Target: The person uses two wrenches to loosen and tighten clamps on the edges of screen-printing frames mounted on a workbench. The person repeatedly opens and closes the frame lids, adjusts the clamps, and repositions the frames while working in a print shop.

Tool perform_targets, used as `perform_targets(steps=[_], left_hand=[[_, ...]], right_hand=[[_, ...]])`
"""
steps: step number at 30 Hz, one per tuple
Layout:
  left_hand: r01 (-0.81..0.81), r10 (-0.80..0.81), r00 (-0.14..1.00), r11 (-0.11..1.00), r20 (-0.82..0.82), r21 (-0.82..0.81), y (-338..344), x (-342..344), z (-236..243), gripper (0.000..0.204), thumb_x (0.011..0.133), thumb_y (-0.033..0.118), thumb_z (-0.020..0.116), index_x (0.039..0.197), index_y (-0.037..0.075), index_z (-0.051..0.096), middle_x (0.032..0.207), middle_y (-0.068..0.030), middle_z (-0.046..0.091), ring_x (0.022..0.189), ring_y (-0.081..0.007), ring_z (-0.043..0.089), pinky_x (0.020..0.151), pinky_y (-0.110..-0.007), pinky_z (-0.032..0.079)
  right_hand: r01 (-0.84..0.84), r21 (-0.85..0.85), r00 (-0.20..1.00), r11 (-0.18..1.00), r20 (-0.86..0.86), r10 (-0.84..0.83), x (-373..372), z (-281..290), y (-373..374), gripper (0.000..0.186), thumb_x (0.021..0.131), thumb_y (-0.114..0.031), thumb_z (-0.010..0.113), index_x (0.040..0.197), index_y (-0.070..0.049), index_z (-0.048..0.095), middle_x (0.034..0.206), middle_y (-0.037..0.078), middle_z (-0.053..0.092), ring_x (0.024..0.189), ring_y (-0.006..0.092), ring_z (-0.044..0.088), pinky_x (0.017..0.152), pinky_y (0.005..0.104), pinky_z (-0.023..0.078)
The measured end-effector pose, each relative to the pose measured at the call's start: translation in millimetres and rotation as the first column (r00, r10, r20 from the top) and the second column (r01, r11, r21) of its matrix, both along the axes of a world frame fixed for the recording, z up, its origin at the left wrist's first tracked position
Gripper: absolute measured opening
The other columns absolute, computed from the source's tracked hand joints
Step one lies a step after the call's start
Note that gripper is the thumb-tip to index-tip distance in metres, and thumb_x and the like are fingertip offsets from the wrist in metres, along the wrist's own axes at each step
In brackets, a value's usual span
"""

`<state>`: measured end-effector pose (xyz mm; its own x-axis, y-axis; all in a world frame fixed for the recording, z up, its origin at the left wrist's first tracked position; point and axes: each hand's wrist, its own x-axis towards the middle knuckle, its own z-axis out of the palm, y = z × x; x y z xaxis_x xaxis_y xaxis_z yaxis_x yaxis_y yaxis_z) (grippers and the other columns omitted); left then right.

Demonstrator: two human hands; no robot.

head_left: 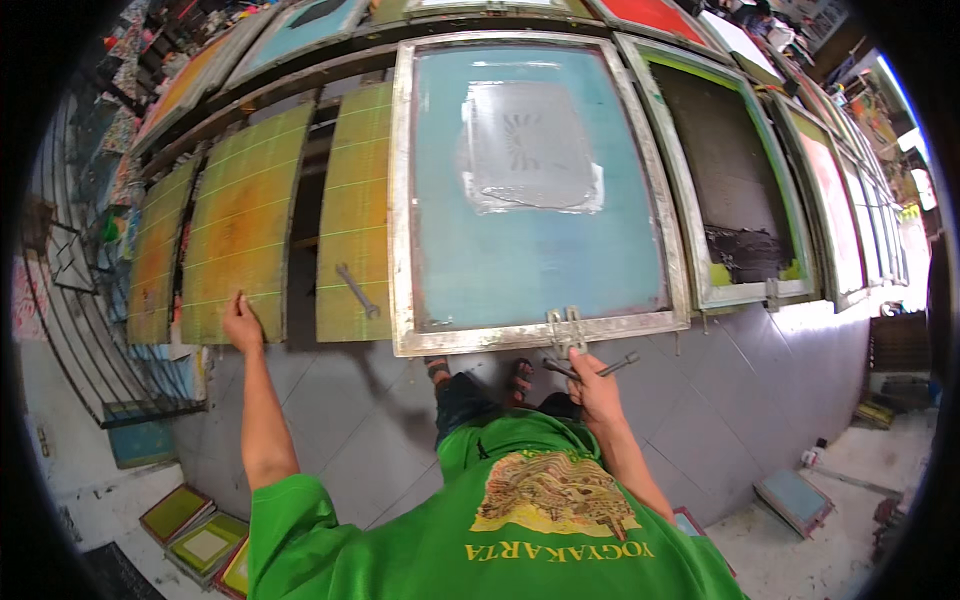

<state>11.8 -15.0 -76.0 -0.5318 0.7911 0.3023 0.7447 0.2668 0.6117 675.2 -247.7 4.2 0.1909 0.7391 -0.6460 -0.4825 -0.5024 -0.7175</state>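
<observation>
My left hand [242, 325] is closed over the near edge of a yellow-green board [240, 215] with an orange-stained middle. In my right hand [597, 390] is a dark metal wrench [618, 364], its two ends sticking out on either side of the fingers. The same hand's fingertips meet a grey metal bracket [566, 328] on the near rail of a screen-printing frame [500, 341]. Blue-green mesh [540, 265] fills that frame, with a grey patch in its upper half. A grey open-ended spanner [357, 292] lies on the board left of the frame.
To the right stands another screen frame [745, 293] with dark ink inside. More boards and frames run along both sides and behind. A black metal rack [95, 330] is at the left. Small framed screens [205, 540] lie low on the left, and another stack [795, 500] lies at the right.
</observation>
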Motion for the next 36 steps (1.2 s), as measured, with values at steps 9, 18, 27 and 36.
perform_targets(steps=[9, 18, 27, 36], left_hand=[[-0.012, 0.066, 0.974, 0.970, -0.218, 0.242, -0.3, 97.1, 62.5, 0.042, 0.108, 0.032, 0.064, 0.138, 0.003, 0.069, 0.127, -0.0165, 0.075, 0.115, -0.0349, 0.072, 0.101, -0.043, 0.054], [0.616, -0.222, 0.219, 0.787, 0.950, 0.041, -176.4, 406.9, 152.2, 0.051, 0.114, 0.044, 0.048, 0.143, 0.003, 0.057, 0.123, -0.0123, 0.072, 0.108, -0.0192, 0.071, 0.088, -0.033, 0.056], [0.365, 0.077, -0.104, 0.930, 0.992, -0.034, -172.7, 418.5, 141.8, 0.043, 0.113, 0.051, 0.048, 0.101, 0.011, 0.059, 0.082, -0.0039, 0.064, 0.072, -0.0164, 0.065, 0.067, -0.034, 0.058], [0.467, -0.507, 0.739, 0.860, 0.444, 0.205, -133.3, 424.0, 105.5, 0.045, 0.110, 0.035, 0.060, 0.080, 0.001, 0.055, 0.064, -0.0033, 0.048, 0.062, -0.0157, 0.040, 0.058, -0.035, 0.034]], right_hand=[[-0.090, 0.124, 0.970, 0.988, 0.234, 0.060, -19.9, 40.4, 1.2, 0.033, 0.107, -0.032, 0.067, 0.094, -0.003, 0.070, 0.069, -0.006, 0.056, 0.061, 0.0038, 0.046, 0.056, 0.0247, 0.035], [-0.513, 0.209, 0.820, 0.832, 0.404, 0.405, -56.1, 62.2, 5.9, 0.030, 0.106, -0.027, 0.069, 0.105, 0.002, 0.074, 0.075, -0.003, 0.058, 0.072, 0.0062, 0.045, 0.063, 0.0293, 0.038], [-0.535, -0.059, 0.417, 0.843, 0.849, 0.324, -3.3, 79.1, 11.4, 0.032, 0.095, -0.036, 0.079, 0.095, -0.004, 0.072, 0.065, 0.013, 0.062, 0.056, 0.0248, 0.060, 0.055, 0.0406, 0.045], [-0.396, -0.169, 0.035, 0.902, 0.979, 0.199, 15.4, 58.3, 37.3, 0.029, 0.091, -0.034, 0.074, 0.095, -0.005, 0.067, 0.075, 0.021, 0.072, 0.071, 0.0423, 0.072, 0.067, 0.0539, 0.057]])
